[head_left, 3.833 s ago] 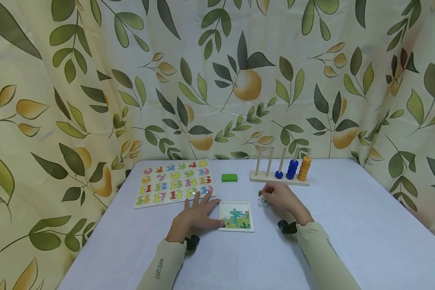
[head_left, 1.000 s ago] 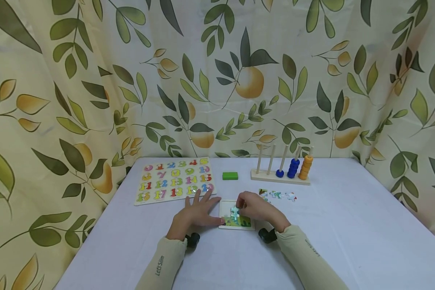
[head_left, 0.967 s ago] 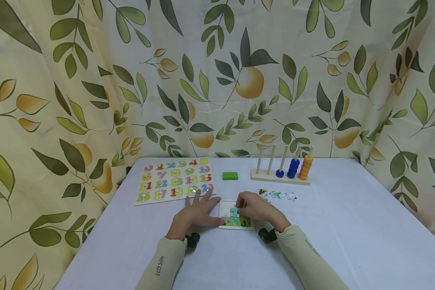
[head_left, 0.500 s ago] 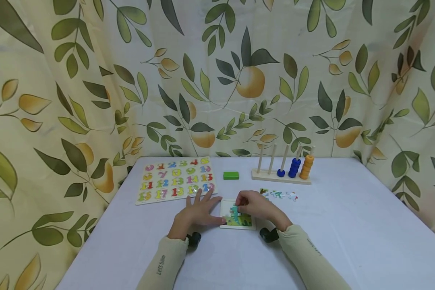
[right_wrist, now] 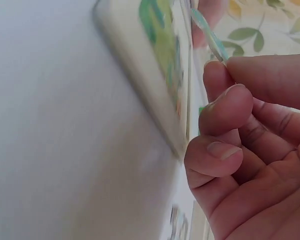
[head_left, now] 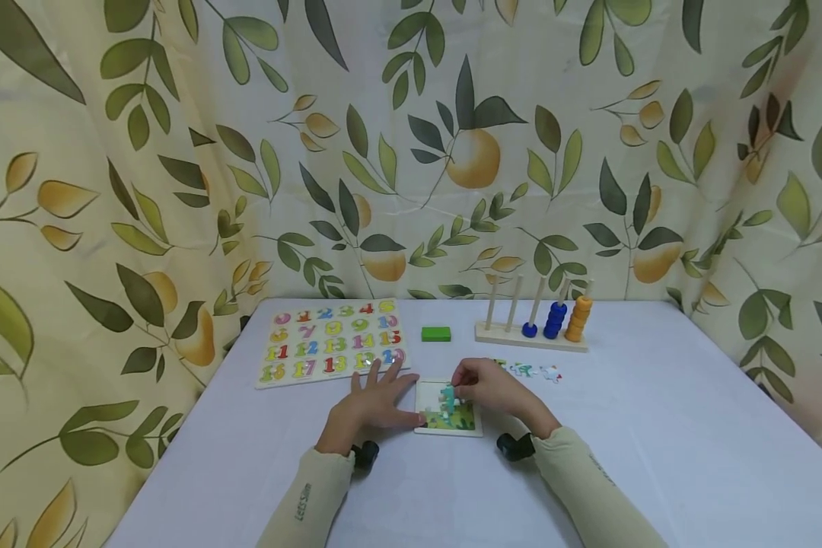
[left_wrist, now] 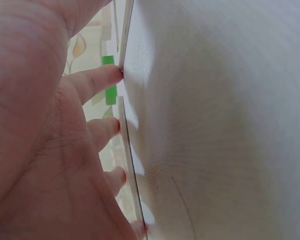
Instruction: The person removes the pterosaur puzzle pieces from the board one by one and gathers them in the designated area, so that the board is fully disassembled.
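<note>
A thin, flat teal puzzle piece [head_left: 448, 393] hangs over the square white puzzle tray [head_left: 447, 430] near the tabletop's front edge, pinched by the right hand [head_left: 488, 386]. The left hand [head_left: 373, 402] lies flat, fingers spread, thumb against the tray's left edge.

On the tabletop [head_left: 657, 457], the number board [head_left: 329, 342] lies toward the back left corner. The block [head_left: 435, 333] sits right of it, the peg stand [head_left: 530, 335] further right. Loose pieces [head_left: 530, 371] lie before the stand, and the puzzle tray [head_left: 445, 417] lies nearer the front edge.
</note>
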### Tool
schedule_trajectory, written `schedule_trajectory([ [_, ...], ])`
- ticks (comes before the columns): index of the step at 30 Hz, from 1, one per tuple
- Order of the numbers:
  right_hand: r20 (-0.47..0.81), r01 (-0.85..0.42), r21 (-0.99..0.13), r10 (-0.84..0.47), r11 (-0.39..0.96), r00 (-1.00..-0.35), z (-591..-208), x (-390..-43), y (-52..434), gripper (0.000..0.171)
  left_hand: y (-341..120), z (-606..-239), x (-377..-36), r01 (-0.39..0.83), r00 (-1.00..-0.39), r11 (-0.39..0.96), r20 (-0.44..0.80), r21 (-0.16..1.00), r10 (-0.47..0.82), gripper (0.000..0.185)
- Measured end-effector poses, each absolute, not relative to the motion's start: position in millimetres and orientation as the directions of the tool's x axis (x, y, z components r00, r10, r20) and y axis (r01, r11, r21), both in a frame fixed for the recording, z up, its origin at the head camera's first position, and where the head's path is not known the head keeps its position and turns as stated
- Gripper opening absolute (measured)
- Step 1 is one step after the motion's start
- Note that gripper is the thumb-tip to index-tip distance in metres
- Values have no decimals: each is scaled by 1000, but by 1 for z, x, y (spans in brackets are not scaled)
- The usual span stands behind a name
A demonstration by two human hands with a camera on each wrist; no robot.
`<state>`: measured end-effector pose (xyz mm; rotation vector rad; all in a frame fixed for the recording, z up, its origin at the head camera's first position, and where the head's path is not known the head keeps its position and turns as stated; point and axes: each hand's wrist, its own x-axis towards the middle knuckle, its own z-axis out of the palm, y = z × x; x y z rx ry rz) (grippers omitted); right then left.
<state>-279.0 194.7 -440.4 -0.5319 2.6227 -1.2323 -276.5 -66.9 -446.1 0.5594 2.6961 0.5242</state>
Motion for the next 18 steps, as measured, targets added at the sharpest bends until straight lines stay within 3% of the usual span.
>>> schedule_trajectory([
  [18,-18,-151,-803,-277,577,-961,-435,-270,245,6,-65,-454,-278,325,-873,859,-223,397,433,85],
])
